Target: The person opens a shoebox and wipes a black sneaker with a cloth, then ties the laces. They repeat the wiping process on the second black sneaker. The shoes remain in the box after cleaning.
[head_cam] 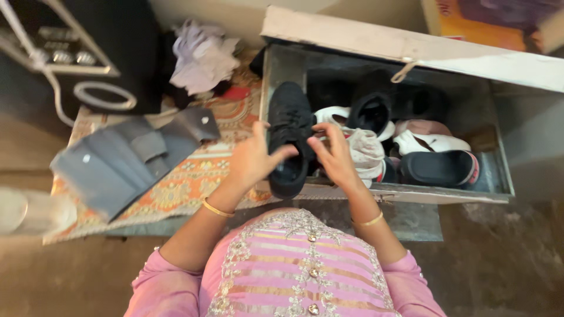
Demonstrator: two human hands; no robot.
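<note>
I hold a black shoe (289, 138) over the near edge of the box (411, 194). My left hand (252, 158) grips its heel end from nine o'clock; my right hand (335, 155) touches it from three o'clock, fingers spread. Slippers (437, 167) lie farther toward three.

Black shoe (289, 138), laced, of dark knit or mesh fabric, lay lengthwise over the near edge of the metal box (411, 194), toe pointing away, heel and opening toward the viewer. Its heel end overhung the box's front rim; its toe sat among the other footwear inside. The shoe was held upright, sole down, at its heel end
</note>
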